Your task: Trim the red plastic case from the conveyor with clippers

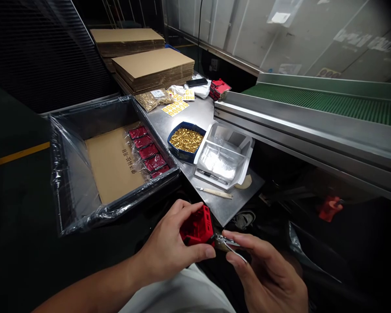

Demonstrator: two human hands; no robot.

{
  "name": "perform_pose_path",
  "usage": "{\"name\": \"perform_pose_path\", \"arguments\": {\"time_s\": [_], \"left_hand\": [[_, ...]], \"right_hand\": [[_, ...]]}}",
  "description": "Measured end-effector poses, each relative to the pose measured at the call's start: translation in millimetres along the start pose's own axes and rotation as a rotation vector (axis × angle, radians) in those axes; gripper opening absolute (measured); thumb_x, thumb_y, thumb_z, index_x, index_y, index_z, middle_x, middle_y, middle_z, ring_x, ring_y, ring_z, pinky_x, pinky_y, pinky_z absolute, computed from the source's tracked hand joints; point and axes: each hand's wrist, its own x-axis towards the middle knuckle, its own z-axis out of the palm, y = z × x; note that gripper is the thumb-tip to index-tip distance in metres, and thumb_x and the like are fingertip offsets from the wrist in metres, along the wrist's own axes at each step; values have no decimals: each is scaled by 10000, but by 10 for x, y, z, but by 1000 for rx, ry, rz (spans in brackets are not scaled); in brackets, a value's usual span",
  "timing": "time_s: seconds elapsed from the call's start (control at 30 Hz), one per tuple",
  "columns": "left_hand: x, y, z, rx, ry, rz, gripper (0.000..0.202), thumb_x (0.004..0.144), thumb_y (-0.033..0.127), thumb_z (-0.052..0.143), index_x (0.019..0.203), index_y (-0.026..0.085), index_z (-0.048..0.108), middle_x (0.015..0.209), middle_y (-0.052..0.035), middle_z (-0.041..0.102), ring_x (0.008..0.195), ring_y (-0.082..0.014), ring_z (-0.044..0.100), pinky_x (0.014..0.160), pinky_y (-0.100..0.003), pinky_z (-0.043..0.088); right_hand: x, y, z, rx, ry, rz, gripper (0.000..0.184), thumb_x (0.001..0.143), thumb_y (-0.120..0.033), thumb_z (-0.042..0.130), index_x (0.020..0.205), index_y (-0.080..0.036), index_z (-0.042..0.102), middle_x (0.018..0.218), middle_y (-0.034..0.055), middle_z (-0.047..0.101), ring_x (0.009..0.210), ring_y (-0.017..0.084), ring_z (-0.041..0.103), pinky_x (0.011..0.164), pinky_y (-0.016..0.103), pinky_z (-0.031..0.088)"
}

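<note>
Two bare hands work low in my view, apart from each other, in front of a pale garment. The left hand (166, 248) is clamped on a hollow red box (197, 228), fingers over the far side and thumb along the near edge, held up just off the near end of the table (224, 211). The right hand (270, 274) pinches a small silver clipper (231, 242) between thumb and fingers — its nose is at the box's right edge, but I cannot tell whether it bites on anything. Beyond them, on the metal top, I see a slim knife (215, 192) with a pale handle lying just in front of a white tray (245, 167), whose front compartment holds clear plastic bags (218, 163). Just left of the tray stands a blue bowl (184, 155) full of gold bits (186, 139). Farther left, a plastic-lined crate (150, 189) holds a cardboard sheet (107, 167) and a row of wrapped dark red packs (147, 150) along its right side. Past the bowl lie sticker sheets (176, 107) and a bag of gold-coloured pieces (154, 99), with stacked cardboard (154, 65) behind — and off to my right a green conveyor belt (313, 102) runs along.
</note>
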Motion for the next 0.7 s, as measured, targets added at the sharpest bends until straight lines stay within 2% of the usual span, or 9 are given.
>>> {"name": "perform_pose_path", "arguments": {"time_s": [0.2,0.37,0.5,0.7], "left_hand": [[17,36,0,17,-2,19,810,693,602,838,1386,330,519,1195,-46,479,1016,-217,547,865,-355,490],[21,44,-2,-21,-24,39,737,704,565,842,1349,381,536,1156,-20,487,986,-202,557,839,-344,492],[22,44,9,42,-11,32,785,692,586,846,1372,384,512,1187,-20,476,1010,-204,553,857,-349,502],[25,51,15,197,61,89,859,685,658,818,1404,321,490,1215,-51,459,1049,-229,538,909,-391,509]], "right_hand": [[9,-7,-10,-2,7,8,296,787,-132,694,1069,-200,636,1033,3,691,919,50,690,832,78,589],[12,6,-35,-28,91,84,244,813,-181,678,1056,-189,649,1029,15,694,860,49,693,798,64,585],[20,23,-81,-76,22,52,268,817,-225,688,1081,-220,640,1025,-18,694,864,16,682,803,26,566],[24,6,-124,-138,-80,-6,312,827,-239,683,1133,-233,619,1065,-15,684,922,28,678,821,59,573]]}}
